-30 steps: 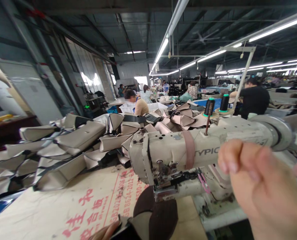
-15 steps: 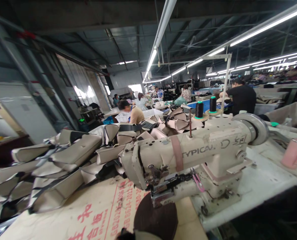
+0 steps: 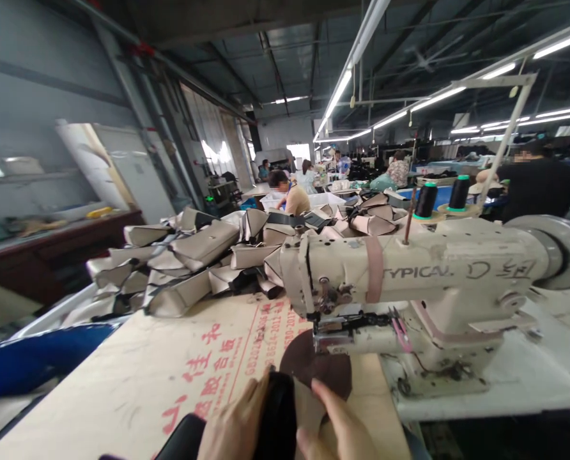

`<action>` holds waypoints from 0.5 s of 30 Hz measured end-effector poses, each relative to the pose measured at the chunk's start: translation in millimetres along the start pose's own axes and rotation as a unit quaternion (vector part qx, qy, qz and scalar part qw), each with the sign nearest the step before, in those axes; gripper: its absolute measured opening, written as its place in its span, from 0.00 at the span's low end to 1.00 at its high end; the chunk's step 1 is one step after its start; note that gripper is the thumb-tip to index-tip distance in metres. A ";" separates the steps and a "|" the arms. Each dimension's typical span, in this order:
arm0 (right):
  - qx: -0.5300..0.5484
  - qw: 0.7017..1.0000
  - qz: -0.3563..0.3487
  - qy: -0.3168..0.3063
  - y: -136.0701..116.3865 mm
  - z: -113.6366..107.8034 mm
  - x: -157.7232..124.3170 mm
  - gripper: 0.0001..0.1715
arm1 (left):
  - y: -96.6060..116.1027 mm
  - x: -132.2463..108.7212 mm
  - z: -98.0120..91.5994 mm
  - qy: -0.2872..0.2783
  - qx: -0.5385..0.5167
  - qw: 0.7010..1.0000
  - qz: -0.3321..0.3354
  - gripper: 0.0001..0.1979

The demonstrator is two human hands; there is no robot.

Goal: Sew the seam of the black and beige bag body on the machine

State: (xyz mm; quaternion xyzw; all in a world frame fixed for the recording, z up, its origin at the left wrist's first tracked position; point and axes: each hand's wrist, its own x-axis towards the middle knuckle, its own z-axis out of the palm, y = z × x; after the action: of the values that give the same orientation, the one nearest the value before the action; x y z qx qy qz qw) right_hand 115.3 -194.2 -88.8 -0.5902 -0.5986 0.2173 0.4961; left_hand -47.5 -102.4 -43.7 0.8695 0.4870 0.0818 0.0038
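Gripping a glossy black curved bag panel (image 3: 278,418) with the left hand (image 3: 232,427), the person worked at the front edge of a long tan paper-covered table (image 3: 98,390) printed with red Chinese characters. The left hand's fingers were closed against the panel, which stood upright and lay directly beside the palm. The right hand (image 3: 335,429) lay apart from it, just to the right of the panel, with its fingers (image 3: 321,399) resting on a narrow beige tongue of material (image 3: 308,415). Whether that hand was clamped could not be determined. The tongue ran up to a dark brown rounded leather piece (image 3: 316,364), which lay flat on the table just ahead of both hands. A second black piece (image 3: 182,437) lay at the bottom edge of the view, left of the left hand.

A cream cast-metal TYPICAL sewing machine (image 3: 409,275) stood along the table's right edge, its needle area just beyond the brown piece. Two black thread cones (image 3: 443,198) stood behind it. A heap of beige bag panels (image 3: 193,249) lay beyond the table's far edge.
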 end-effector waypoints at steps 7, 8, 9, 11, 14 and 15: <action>-0.052 0.996 -0.022 -0.068 16.0 24.9 23.4 0.33 | -5.6 -8.9 12.8 0.011 -0.001 0.995 0.102 0.24; -0.032 0.993 -0.049 -0.100 15.7 14.7 31.5 0.32 | -9.5 -9.5 15.0 0.024 0.002 0.992 0.127 0.25; -0.009 0.986 -0.089 -0.141 15.8 3.3 39.6 0.30 | -12.7 -9.2 16.6 0.036 0.002 0.988 0.147 0.25; 0.010 0.972 -0.138 -0.191 18.3 -16.5 53.8 0.28 | -15.9 -5.7 18.5 0.056 -0.010 0.984 0.168 0.26; 0.007 0.977 -0.127 -0.173 26.8 -27.6 63.4 0.23 | -11.7 4.5 19.7 0.079 -0.063 0.982 0.161 0.22; 0.003 0.980 -0.116 -0.160 29.7 -27.0 62.9 0.21 | -9.1 7.9 19.8 0.083 -0.088 0.980 0.156 0.20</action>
State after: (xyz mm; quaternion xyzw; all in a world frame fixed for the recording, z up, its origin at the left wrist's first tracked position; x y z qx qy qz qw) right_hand 164.8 -138.8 -81.6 -0.4727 -0.7339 0.2514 0.4180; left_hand -48.3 -89.5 -63.0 0.9214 0.3346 0.1959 0.0264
